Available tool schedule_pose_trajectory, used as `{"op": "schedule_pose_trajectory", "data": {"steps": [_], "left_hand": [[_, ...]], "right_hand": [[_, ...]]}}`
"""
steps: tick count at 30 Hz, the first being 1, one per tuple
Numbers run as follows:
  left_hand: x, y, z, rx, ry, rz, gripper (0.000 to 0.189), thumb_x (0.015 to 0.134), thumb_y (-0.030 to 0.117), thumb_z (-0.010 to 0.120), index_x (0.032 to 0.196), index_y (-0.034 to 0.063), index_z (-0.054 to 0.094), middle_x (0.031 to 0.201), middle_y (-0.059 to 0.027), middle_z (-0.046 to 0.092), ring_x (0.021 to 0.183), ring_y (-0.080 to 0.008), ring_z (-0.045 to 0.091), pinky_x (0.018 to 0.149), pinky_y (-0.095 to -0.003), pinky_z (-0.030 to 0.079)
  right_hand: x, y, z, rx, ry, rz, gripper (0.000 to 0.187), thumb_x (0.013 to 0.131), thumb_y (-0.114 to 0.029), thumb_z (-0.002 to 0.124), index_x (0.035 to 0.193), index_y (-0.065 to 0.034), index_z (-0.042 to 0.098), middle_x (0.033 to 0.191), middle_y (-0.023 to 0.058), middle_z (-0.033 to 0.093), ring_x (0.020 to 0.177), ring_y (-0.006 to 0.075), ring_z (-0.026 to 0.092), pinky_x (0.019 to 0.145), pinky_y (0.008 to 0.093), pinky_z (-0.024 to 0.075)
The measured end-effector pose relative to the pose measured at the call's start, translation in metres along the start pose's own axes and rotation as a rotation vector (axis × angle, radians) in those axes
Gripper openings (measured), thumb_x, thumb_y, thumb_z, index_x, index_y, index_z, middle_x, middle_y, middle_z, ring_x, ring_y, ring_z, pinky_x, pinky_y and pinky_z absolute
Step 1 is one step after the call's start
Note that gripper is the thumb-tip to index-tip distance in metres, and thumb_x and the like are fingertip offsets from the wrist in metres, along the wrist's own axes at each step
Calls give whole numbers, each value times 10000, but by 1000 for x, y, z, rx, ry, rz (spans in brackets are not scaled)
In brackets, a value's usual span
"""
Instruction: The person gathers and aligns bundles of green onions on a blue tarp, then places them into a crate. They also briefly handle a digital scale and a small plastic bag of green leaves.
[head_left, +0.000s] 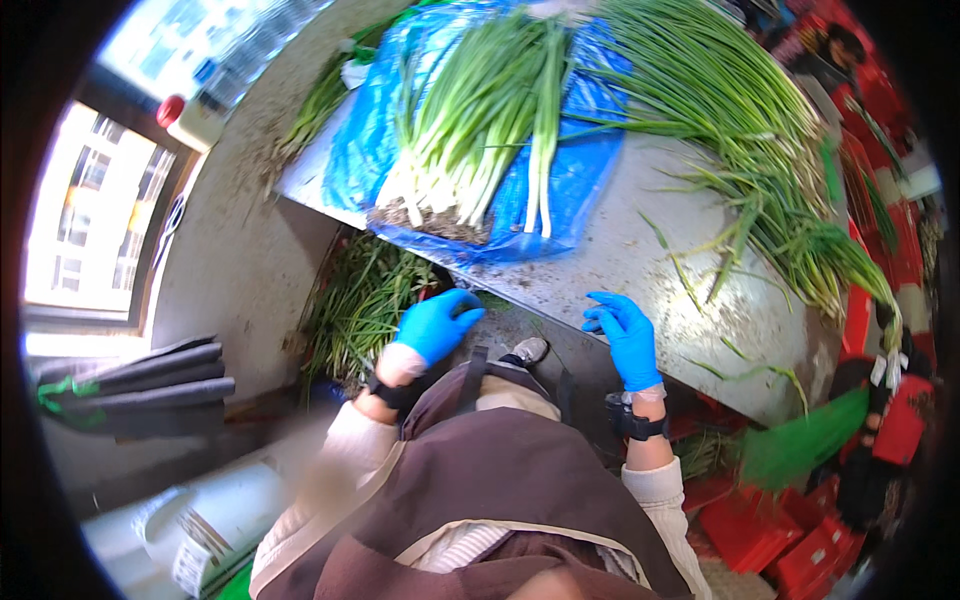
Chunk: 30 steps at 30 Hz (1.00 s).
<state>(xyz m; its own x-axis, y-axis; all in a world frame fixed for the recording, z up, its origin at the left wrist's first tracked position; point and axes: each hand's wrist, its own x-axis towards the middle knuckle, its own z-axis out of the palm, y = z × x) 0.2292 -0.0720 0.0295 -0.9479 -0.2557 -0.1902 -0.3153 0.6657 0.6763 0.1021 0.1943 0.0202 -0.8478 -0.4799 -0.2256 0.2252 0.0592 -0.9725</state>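
Note:
My left hand (435, 328), in a blue glove, is in front of the metal table's near edge with thumb and fingers loosely bent; nothing shows in it. My right hand (624, 337), gloved alike, hovers by the same edge farther right, fingers slightly curled and holding nothing visible. Beyond them, a pile of green onions (465, 127) lies on a blue plastic sheet (592, 172), white root ends toward me. A thin strand of stalks (545, 150) lies just right of that pile. A larger heap of green onions (720, 82) covers the table's right side.
Loose leaves and soil dot the metal table (600, 225). More greens (367, 300) stand below its left edge. A white bottle with a red cap (191, 124) is by the window. Red crates (757, 525) fill the lower right, and a person (836, 52) is at far right.

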Motion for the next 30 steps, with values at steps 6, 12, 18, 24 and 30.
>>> {"op": "schedule_pose_trajectory", "data": {"steps": [6,12,18,24,30], "left_hand": [[-83,-117,-91,516,157,-553,820,793,474,612,1437,302,134,769,-218,634,649,-399,609,549,-479,463],[-15,-165,-125,240,346,-193,246,888,173,501,1078,125,650,905,-174,659,800,-289,644,674,-373,501],[120,-145,-130,-1083,29,-276,365,899,135,491,1257,62,489,1033,-58,651,708,-107,581,631,-211,443],[178,-163,-120,-1232,-163,-351,373,854,176,579,1203,63,512,949,-18,639,696,-100,541,614,-246,426],[218,-182,-117,-1330,-284,-435,191,868,205,590,1009,79,605,801,1,641,591,-88,490,511,-225,365]], "right_hand": [[8,7,81,51,-215,116,218,879,-16,512,1082,0,591,904,101,645,737,139,615,704,259,503],[41,-5,140,-46,-370,67,245,857,-30,553,1100,-10,579,952,101,649,798,133,613,739,262,498],[140,0,210,-475,-126,-275,536,819,-174,643,1264,32,425,1131,201,575,1047,293,570,870,334,460],[200,19,278,-1070,131,-319,978,616,-360,791,1281,121,260,968,259,597,844,383,603,699,442,495],[213,21,277,-981,188,-300,347,718,-209,689,950,19,568,674,160,612,618,300,618,554,389,482]]}}
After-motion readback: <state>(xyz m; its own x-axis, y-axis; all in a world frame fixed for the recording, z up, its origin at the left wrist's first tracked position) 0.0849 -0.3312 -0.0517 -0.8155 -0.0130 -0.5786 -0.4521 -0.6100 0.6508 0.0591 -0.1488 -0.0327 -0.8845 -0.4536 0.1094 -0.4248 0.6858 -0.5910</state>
